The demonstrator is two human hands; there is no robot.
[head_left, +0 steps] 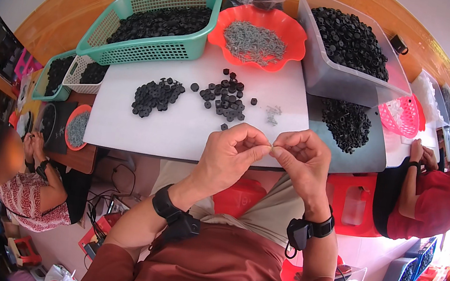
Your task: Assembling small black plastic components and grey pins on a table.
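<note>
Left hand (232, 153) and right hand (303, 157) pinch 1 small screw (272, 145) together between fingertips. Beyond the grip, 2 piles of black washers (225, 96) and loose screws (273, 113) lie unassembled; most remains.

Along the counter's far edge: teal basket (152, 44) of black parts, red bowl (295, 32) of screws, clear bin (326, 77) of black caps. Near right edge: pink basket (404, 117).

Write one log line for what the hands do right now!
left hand: pinching small part | right hand: pinching same small part | nearby: black pieces on white table
</note>
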